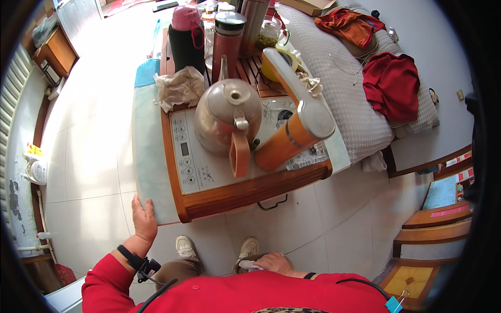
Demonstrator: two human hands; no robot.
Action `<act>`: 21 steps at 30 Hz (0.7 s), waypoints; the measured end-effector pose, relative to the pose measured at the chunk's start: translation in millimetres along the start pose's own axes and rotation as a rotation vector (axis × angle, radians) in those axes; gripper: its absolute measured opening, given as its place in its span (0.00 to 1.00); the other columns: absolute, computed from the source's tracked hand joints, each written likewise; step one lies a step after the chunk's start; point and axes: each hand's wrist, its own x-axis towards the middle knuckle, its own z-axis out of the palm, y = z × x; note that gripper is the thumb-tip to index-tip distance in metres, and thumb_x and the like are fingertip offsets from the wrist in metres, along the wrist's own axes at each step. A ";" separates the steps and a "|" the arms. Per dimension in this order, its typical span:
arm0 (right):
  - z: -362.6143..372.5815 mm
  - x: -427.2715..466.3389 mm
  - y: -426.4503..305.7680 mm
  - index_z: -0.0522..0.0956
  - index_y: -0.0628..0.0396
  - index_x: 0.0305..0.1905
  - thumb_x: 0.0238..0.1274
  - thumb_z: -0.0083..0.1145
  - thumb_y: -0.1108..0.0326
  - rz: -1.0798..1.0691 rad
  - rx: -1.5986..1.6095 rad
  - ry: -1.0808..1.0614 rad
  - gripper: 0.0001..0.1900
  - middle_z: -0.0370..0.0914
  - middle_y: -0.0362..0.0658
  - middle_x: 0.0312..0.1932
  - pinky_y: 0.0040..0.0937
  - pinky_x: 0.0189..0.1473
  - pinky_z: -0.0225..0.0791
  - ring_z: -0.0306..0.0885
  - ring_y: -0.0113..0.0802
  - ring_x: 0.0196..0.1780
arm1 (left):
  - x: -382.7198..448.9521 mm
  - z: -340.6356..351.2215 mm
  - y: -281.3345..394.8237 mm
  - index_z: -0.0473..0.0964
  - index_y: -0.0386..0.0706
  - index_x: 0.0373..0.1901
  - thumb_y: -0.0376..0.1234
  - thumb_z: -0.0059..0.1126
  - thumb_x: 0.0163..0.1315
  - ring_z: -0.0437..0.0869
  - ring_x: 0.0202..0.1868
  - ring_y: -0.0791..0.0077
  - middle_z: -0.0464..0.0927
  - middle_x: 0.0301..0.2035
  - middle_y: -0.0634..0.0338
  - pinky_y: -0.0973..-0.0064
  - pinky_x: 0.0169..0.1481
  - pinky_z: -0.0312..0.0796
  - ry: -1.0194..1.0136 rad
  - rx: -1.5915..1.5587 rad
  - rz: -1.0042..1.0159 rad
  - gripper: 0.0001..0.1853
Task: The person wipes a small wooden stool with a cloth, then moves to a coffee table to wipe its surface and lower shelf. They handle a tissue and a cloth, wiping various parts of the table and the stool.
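Observation:
My left hand [144,220] rests against the near left corner of a pale green table [148,168], fingers apart and holding nothing. Low in front of my body, my right hand [276,262] has its fingers over a crumpled white cloth or tissue [249,266]. On the table stands a wooden tea tray [254,194] with a built-in control panel [186,156]. A metal kettle [229,117] sits on it, its brown handle towards me. Just right of the kettle is an orange-brown cylinder with a silver top and a curved arm [291,135].
Behind the kettle are a red tumbler [227,51], a black flask with a pink lid [186,39] and a crumpled white cloth [182,88]. A glass ashtray [307,156] lies at the tray's right. Along the right runs a sofa [325,74] bearing a red garment [391,86].

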 end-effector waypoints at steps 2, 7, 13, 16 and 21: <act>-1.1 10.2 -8.5 0.78 0.52 0.33 0.57 0.58 0.56 0.134 -0.031 -0.110 0.11 0.80 0.42 0.33 0.39 0.40 0.68 0.79 0.41 0.37 | 1.9 -3.3 7.8 0.58 0.28 0.62 0.41 0.47 0.69 0.70 0.56 0.44 0.68 0.54 0.38 0.61 0.63 0.62 -0.059 0.140 -0.081 0.29; -14.6 34.5 -40.4 0.77 0.56 0.27 0.62 0.52 0.45 0.391 -0.119 -0.410 0.23 0.80 0.49 0.27 0.45 0.37 0.69 0.78 0.49 0.34 | -23.0 -68.5 67.5 0.61 0.35 0.62 0.44 0.60 0.58 0.67 0.60 0.44 0.65 0.57 0.39 0.58 0.65 0.62 -0.507 0.444 -0.338 0.34; -63.7 47.9 -78.3 0.75 0.51 0.46 0.66 0.47 0.45 0.611 0.219 -0.775 0.20 0.80 0.50 0.43 0.45 0.48 0.69 0.78 0.51 0.47 | -102.3 -204.6 112.7 0.69 0.36 0.57 0.40 0.58 0.62 0.78 0.54 0.58 0.76 0.51 0.46 0.66 0.58 0.70 -0.835 -0.056 -0.560 0.25; -93.8 58.0 -105.1 0.77 0.50 0.48 0.61 0.51 0.51 0.801 0.251 -0.650 0.18 0.81 0.51 0.45 0.43 0.50 0.70 0.78 0.51 0.49 | -96.1 -239.5 75.5 0.70 0.36 0.56 0.39 0.57 0.63 0.80 0.51 0.61 0.78 0.49 0.47 0.68 0.55 0.72 -0.852 -0.144 -0.457 0.23; -112.9 116.3 -199.6 0.80 0.50 0.41 0.52 0.52 0.61 1.050 0.251 -0.365 0.12 0.82 0.50 0.40 0.39 0.50 0.71 0.79 0.49 0.47 | -32.8 -310.5 44.8 0.72 0.36 0.54 0.37 0.57 0.63 0.82 0.46 0.64 0.80 0.45 0.49 0.71 0.52 0.74 -0.819 -0.224 -0.343 0.21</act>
